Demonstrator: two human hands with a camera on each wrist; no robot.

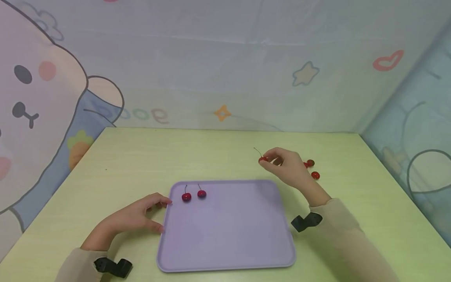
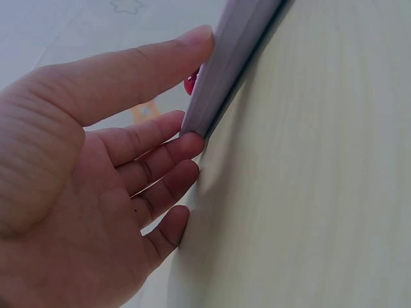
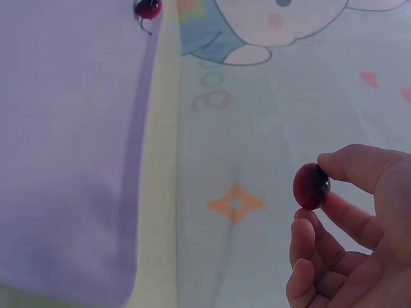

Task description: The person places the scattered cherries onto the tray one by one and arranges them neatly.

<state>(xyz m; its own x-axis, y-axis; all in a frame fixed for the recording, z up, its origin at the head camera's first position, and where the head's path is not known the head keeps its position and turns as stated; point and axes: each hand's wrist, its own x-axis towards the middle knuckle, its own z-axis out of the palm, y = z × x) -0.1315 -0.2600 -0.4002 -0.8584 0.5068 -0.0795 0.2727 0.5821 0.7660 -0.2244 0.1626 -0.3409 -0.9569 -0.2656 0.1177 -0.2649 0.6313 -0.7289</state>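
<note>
The cherry pinched in the right hand is showing a glossy, smooth dark-red skin. The lilac tray is looking like matt, smooth plastic. The table is showing a pale, faintly grained wood-look surface, matt.

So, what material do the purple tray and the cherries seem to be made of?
The tray looks like matte moulded plastic or silicone: even lilac colour, rounded raised rim. The cherries look glossy and hard, with bright highlights; real or artificial cannot be told.
</note>
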